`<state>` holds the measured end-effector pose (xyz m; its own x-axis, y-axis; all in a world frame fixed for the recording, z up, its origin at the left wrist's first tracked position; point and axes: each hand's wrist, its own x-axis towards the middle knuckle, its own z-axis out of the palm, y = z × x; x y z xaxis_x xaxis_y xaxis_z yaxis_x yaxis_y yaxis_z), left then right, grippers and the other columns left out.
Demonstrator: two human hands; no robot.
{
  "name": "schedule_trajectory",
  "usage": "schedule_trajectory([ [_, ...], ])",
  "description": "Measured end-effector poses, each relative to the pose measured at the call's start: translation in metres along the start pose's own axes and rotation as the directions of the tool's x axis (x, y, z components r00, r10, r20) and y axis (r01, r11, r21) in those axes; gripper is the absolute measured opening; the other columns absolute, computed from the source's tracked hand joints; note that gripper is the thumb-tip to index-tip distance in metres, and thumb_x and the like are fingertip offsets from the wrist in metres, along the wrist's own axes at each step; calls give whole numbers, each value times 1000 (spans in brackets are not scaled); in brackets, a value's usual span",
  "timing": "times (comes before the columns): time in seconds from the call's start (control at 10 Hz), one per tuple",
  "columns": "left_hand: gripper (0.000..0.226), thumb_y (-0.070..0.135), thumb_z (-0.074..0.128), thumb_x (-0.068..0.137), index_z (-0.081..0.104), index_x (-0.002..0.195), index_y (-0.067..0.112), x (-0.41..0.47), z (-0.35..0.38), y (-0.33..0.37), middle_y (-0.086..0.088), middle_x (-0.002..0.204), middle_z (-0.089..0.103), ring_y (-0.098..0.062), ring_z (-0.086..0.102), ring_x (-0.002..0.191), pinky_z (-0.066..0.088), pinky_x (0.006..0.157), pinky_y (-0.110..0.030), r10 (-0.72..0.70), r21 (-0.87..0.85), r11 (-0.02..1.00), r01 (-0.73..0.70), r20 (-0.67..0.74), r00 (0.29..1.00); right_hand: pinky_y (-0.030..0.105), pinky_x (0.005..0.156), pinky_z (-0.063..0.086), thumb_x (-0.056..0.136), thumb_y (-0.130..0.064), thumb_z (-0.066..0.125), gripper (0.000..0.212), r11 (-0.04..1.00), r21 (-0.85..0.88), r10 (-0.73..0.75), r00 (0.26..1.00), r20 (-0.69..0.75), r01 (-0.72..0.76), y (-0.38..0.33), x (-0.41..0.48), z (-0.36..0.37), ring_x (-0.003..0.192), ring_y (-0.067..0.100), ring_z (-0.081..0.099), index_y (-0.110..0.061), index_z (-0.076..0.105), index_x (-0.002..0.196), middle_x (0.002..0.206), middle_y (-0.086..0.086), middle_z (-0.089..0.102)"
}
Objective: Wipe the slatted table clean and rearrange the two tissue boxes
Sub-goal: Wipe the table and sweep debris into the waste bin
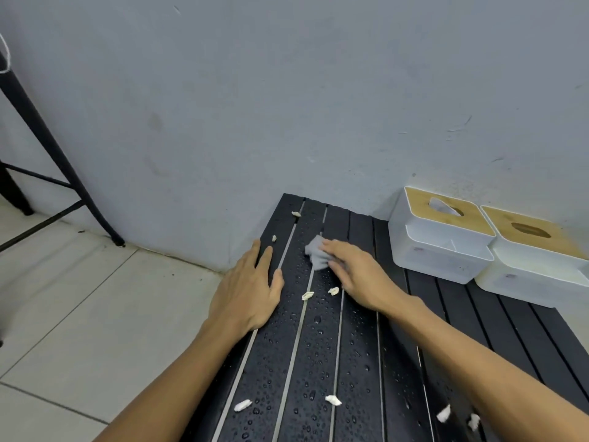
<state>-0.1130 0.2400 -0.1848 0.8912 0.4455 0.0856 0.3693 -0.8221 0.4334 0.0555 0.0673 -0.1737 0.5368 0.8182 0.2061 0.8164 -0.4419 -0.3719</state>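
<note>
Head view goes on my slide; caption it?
Right hand presses a grey cloth on the wet slatted table; left hand rests flat.

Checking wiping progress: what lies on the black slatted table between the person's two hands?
In the head view, between the left hand and right hand: wet black slatted table surface beaded with water drops, plus two small white scraps.

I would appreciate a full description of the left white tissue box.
The white plastic tissue box with a light wood-look lid stands upright at the black slatted table's far end, by the grey wall. A tissue shows in the lid's oval slot; an open tray fronts it. The second matching box stands against its right side.
</note>
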Motion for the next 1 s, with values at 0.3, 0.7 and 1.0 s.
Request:
schedule_trajectory([
  [0.3, 60, 46, 20, 103, 13, 157, 20, 0, 3, -2, -3, 166, 3, -18, 15, 150, 20, 117, -34, 2, 11, 1000, -2, -26, 1000, 37, 78, 37, 98, -12, 49, 22, 920, -68, 322, 841, -434, -387, 46, 91, 7, 101, 37, 51, -11, 70, 92, 101, 15, 65],
  [0.7, 61, 48, 20, 103, 11, 157, 22, 1, 7, -4, -1, 166, 0, -18, 12, 151, 16, 119, -33, -2, 18, 1000, 2, -30, 1000, 38, 87, 48, 96, -9, 59, 22, 998, -59, 23, 996, -88, -28, 34, 122, 0, 97, 29, 62, -5, 70, 115, 106, 11, 70],
  [1.0, 60, 48, 19, 103, 10, 157, 23, 1, 8, -5, -1, 166, 0, -18, 12, 151, 16, 119, -32, -2, -4, 1000, 1, -44, 999, 27, 68, 46, 99, -11, 58, 21, 969, 111, 221, 975, 7, -221, 24, 128, -58, 75, 16, 61, -13, 68, 118, 98, 5, 67],
])
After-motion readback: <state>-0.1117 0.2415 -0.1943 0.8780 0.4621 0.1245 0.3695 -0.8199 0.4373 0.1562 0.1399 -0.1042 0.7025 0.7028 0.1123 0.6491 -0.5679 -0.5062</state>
